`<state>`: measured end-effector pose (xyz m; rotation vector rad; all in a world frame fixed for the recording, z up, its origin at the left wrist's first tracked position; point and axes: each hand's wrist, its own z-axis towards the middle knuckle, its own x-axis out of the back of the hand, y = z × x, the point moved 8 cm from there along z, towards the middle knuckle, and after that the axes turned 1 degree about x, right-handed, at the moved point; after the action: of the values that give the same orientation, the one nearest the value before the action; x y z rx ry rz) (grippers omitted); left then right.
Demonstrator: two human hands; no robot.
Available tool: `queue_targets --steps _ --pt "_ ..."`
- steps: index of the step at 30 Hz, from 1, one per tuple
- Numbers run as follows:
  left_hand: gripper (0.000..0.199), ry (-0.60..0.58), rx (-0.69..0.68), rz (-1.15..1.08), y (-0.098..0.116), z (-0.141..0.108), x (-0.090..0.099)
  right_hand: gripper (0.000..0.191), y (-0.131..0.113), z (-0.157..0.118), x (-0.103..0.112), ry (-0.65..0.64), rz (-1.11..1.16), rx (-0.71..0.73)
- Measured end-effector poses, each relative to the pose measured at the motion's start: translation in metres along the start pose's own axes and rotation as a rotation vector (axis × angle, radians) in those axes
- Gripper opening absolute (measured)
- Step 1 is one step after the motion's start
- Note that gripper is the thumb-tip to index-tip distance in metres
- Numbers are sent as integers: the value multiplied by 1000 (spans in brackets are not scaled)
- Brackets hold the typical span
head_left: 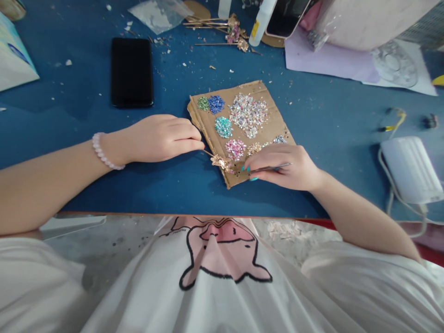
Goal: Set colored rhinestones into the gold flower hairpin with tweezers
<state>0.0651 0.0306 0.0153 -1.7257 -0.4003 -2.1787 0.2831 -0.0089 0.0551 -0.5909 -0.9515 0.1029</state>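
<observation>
My left hand [166,138] pinches the thin stem of a gold hairpin [220,162], whose flower-shaped head lies over the near left edge of a cardboard piece [212,134]. In my right hand [284,165] is a pair of metal tweezers [268,168], its tips pointing left close to the hairpin's head. Whether the tips hold anything is too small to see. Small heaps of rhinestones lie on the cardboard: clear ones [248,113], blue [216,104], green [203,103], turquoise [223,126], pink [236,149] and gold [254,148].
A black flat device [132,72] lies left of the cardboard. Behind are several gold hairpins [236,31], a plastic bag [157,15], a glue tube [262,22] and a phone [287,17]. A white corded box [412,169] sits right; a tissue pack [15,58] is left.
</observation>
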Motion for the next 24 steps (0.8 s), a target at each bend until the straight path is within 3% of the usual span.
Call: queue_targets --steps 11,18,24 --pt "51 78 -50 -9 3 0 5 16 2 -1 -2 -8 -3 -22" --pt "56 31 -33 2 0 -1 2 24 12 -3 -4 -46 41 -118" --pt "55 3 -7 -28 -2 0 -1 23 11 -3 -4 -40 50 -109"
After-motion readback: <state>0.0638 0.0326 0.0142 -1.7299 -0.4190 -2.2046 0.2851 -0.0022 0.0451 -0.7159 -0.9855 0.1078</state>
